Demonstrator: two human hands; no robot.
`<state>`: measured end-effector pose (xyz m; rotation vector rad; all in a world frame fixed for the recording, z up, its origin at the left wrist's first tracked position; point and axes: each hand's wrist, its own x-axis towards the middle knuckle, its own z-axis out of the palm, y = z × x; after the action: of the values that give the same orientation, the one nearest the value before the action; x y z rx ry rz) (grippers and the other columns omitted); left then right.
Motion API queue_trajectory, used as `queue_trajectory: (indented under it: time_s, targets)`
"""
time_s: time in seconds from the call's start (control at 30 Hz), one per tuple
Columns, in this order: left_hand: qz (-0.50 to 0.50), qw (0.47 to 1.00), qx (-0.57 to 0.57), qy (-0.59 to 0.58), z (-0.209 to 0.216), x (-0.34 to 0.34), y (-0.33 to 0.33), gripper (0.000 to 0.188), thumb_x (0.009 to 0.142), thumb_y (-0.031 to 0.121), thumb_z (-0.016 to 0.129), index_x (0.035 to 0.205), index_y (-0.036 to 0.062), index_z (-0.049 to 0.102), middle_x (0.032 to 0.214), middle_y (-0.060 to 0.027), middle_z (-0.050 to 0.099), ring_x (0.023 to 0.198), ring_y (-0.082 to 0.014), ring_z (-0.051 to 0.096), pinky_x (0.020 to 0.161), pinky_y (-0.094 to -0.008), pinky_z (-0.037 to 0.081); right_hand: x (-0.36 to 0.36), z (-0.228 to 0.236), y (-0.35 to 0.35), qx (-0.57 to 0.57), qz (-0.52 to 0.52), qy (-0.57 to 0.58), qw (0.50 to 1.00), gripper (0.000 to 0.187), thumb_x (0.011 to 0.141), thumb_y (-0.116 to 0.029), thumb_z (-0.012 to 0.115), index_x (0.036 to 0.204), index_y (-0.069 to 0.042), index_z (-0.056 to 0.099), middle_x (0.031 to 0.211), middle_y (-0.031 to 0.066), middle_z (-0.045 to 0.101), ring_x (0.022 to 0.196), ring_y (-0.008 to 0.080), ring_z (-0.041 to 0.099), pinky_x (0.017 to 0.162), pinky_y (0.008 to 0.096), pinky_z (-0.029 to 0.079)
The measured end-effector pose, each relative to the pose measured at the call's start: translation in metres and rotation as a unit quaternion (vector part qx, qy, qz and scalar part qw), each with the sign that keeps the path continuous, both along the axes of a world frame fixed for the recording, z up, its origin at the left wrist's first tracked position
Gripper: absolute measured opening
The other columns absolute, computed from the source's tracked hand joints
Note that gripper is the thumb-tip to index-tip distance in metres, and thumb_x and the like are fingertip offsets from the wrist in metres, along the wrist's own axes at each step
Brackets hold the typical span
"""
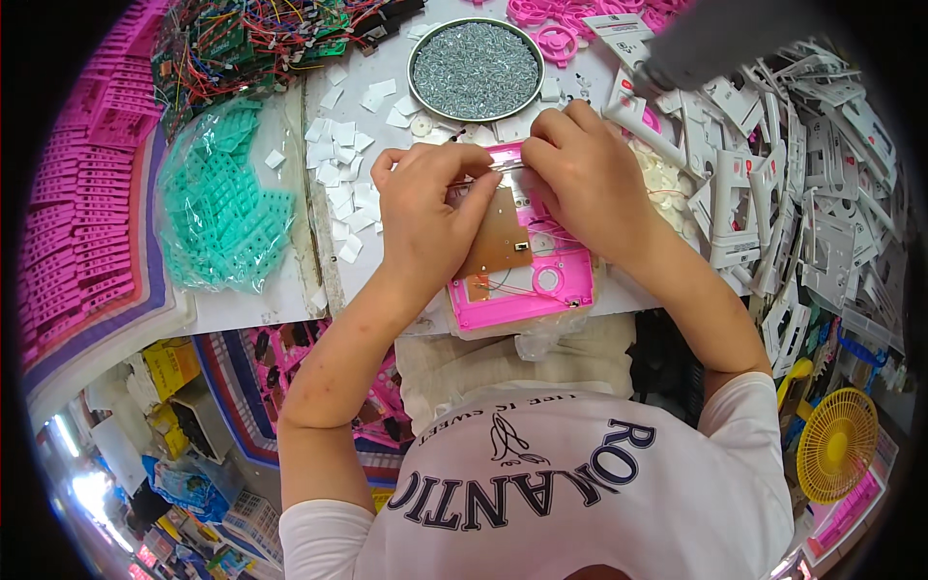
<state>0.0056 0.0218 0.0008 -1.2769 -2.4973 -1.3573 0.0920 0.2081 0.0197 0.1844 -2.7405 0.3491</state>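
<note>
A bright pink plastic casing (474,314) lies open before me at the table's front edge. Over its left part sits a brown circuit board (505,232), tilted, with a small black component and thin wires on it. My left hand (435,198) pinches the board's upper edge between thumb and fingers. At the casing's upper right, my right hand (590,179) is closed with its fingertips bent down; what they hold is hidden. A thin dark strand runs between both hands' fingertips. Red wires and a round ring (549,280) show inside the casing.
A round tin of small screws (476,70) stands beyond my hands. White paper squares (340,159) lie left, beside a bag of turquoise parts (227,208). Green circuit boards (242,48) and stacked pink parts (92,203) are farther left. White casings (744,193) crowd the right.
</note>
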Motion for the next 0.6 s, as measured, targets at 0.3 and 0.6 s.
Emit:
queue_trajectory:
  time_s: [0.3,0.6]
  targets:
    - [-0.012,0.998,-0.018,0.052,-0.001,-0.007,0.003,0.006,0.084,0.012,0.073,0.09,0.0124,0.072,0.083,0.0023,0.069,0.081,-0.0183,0.061,0.086,-0.0406,0.032,0.002,0.007,-0.011,0.066,0.05,-0.05,0.995,0.005,0.074,-0.014,0.068,0.076,-0.01,0.07,0.078,0.0034,0.063,0.089,0.0227,0.058,0.079,0.0384,0.043]
    - [-0.173,0.958,-0.12,0.193,0.016,-0.021,0.012,0.011,0.081,0.014,0.073,0.089,0.0124,0.066,0.085,-0.0004,0.064,0.094,-0.0211,0.059,0.097,-0.0452,0.034,0.042,0.012,-0.026,-0.011,0.05,-0.08,0.995,0.01,0.072,-0.013,0.066,0.078,-0.006,0.07,0.085,0.0062,0.06,0.09,0.0252,0.057,0.075,0.037,0.046]
